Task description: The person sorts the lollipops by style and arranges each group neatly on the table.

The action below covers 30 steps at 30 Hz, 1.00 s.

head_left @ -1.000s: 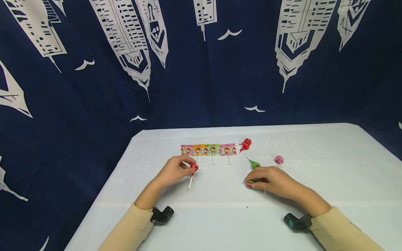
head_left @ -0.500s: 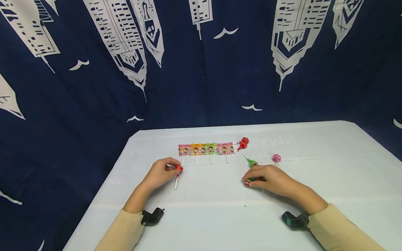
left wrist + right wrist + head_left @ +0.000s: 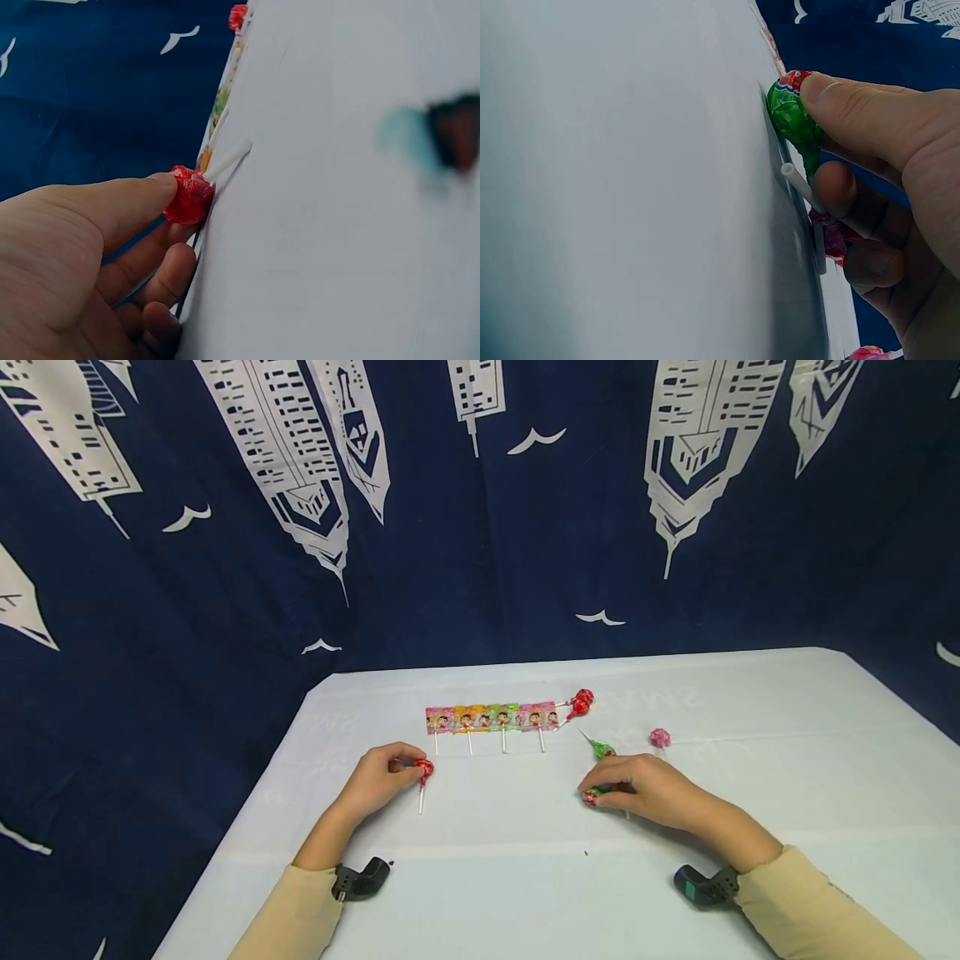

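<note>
My left hand (image 3: 380, 781) pinches a red-wrapped lollipop (image 3: 424, 768) by its candy head, low over the table; its white stick points toward the front edge. In the left wrist view the thumb presses the red wrapper (image 3: 190, 199). My right hand (image 3: 648, 789) pinches a lollipop in a green and red wrapper (image 3: 591, 797), with thumb and finger on its head (image 3: 793, 112). Close to the curled lower fingers, a magenta wrapper (image 3: 831, 231) and a white stick (image 3: 799, 182) show; whether they are held cannot be told. Another green lollipop (image 3: 602, 748) lies just behind the right hand.
Flat-wrapped lollipops stand in a row (image 3: 492, 717) toward the back of the white table (image 3: 510, 893), sticks toward me. Red lollipops (image 3: 581, 702) lie at the row's right end. A pink lollipop (image 3: 660, 737) lies farther right. A dark blue printed curtain (image 3: 480, 568) hangs behind.
My left hand has moved left and slightly toward me with the red lollipop, away from the row's front, uncovering the leftmost stick. The right hand stays nearly still on the green lollipop.
</note>
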Motion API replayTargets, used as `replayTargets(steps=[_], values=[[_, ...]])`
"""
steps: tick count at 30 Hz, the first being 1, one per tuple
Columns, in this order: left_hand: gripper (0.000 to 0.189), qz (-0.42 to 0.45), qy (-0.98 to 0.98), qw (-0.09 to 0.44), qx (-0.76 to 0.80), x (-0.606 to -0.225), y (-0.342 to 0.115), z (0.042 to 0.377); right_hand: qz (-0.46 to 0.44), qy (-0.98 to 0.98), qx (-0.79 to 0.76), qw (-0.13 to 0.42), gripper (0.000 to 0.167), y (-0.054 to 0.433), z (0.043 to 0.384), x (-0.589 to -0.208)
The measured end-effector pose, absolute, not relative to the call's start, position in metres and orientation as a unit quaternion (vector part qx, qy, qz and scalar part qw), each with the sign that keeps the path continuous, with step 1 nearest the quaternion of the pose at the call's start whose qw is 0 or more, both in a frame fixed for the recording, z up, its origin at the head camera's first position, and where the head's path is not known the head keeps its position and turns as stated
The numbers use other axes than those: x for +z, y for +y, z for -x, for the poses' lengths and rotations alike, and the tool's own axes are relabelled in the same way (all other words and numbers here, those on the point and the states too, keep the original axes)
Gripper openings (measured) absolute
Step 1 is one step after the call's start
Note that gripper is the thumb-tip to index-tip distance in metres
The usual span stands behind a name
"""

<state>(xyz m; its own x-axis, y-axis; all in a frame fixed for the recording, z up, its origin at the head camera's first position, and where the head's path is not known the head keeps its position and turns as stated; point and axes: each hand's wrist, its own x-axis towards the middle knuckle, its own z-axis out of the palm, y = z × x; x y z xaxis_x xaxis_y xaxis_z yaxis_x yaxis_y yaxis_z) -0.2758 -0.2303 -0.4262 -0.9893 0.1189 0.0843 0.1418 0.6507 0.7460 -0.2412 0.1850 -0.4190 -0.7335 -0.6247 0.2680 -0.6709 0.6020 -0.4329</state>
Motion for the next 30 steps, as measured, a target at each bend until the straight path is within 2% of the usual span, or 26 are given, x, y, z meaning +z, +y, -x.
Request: replayTargets(steps=[20,30], values=[[0.025,0.101,-0.900,0.029,-0.423,-0.441,-0.238,0.278,-0.352,-0.906,0.233,0.035,0.027,0.186,0.238,-0.416],[0.023,0.109,-0.905,0.054,-0.409,-0.441,-0.239,0.277,-0.356,-0.907,0.223,0.037,0.031,0.185,0.238,-0.413]])
